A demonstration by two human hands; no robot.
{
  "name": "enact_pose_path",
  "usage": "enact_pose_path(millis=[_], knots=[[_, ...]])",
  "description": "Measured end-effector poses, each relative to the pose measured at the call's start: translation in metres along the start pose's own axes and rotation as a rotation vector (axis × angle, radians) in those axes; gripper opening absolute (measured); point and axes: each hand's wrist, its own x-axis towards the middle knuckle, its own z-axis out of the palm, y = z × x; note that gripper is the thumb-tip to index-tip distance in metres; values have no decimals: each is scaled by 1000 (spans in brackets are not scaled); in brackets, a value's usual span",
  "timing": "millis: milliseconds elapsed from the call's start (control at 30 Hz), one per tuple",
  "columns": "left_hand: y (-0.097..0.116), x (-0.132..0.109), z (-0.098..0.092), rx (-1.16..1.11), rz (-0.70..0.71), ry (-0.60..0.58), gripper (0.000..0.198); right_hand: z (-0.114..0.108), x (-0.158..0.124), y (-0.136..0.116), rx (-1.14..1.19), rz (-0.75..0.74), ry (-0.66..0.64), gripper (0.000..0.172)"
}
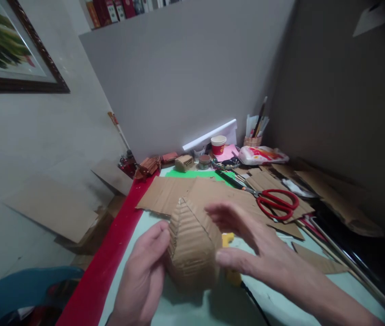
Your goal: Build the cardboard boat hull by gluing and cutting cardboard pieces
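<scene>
A curved piece of corrugated cardboard (192, 244), shaped like a pointed shell, stands between my hands near the table's front. My left hand (145, 276) grips its left side with thumb and fingers closed on the edge. My right hand (247, 244) is on its right side, thumb pressed against the cardboard and the fingers spread above it. A yellow object (228, 238) shows just behind the piece, partly hidden by my right hand.
Flat cardboard sheets (179, 192) lie behind the piece, with red-handled scissors (274, 203) to the right. A red paper cup (218, 145), a small jar (204, 161), a brush holder (252, 140) and a plastic packet (262, 155) stand at the back. The table's red edge (107, 258) runs on the left.
</scene>
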Motion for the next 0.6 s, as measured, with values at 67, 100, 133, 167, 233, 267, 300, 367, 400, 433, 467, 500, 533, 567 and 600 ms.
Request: enact_pose_path(millis=[67, 100, 133, 167, 233, 267, 300, 367, 400, 433, 467, 500, 533, 567, 600], knots=[[-3, -1, 5, 39, 5, 21, 7, 4, 5, -3, 139, 22, -60, 65], [-4, -2, 8, 62, 14, 40, 8, 6, 7, -5, 190, 24, -83, 62], [-4, -3, 9, 86, 25, 58, 10, 8, 10, -6, 235, 14, -102, 57], [-4, -4, 11, 113, 37, 64, 11, 9, 11, -7, 276, 1, -115, 51], [-3, -6, 13, 174, 62, 52, 13, 9, 12, -9, 333, -8, -120, 42], [-2, -6, 14, 205, 72, 30, 15, 9, 12, -10, 342, 2, -110, 39], [-2, -6, 15, 233, 82, 5, 16, 8, 11, -11, 341, 14, -91, 38], [0, -6, 17, 281, 102, -26, 20, 7, 10, -12, 344, 37, -61, 33], [0, -6, 18, 306, 108, -29, 22, 7, 9, -13, 356, 47, -56, 30], [1, -6, 18, 334, 113, -33, 23, 7, 9, -13, 379, 58, -52, 28], [2, -7, 19, 368, 116, -37, 24, 8, 9, -13, 412, 72, -53, 27], [2, -7, 19, 407, 120, -42, 25, 8, 9, -14, 455, 84, -55, 26], [3, -8, 19, 447, 125, -46, 25, 9, 9, -14, 494, 95, -59, 27], [3, -8, 19, 485, 134, -47, 25, 10, 9, -14, 523, 105, -57, 28], [3, -9, 19, 517, 146, -42, 26, 10, 9, -14, 542, 113, -54, 29]])
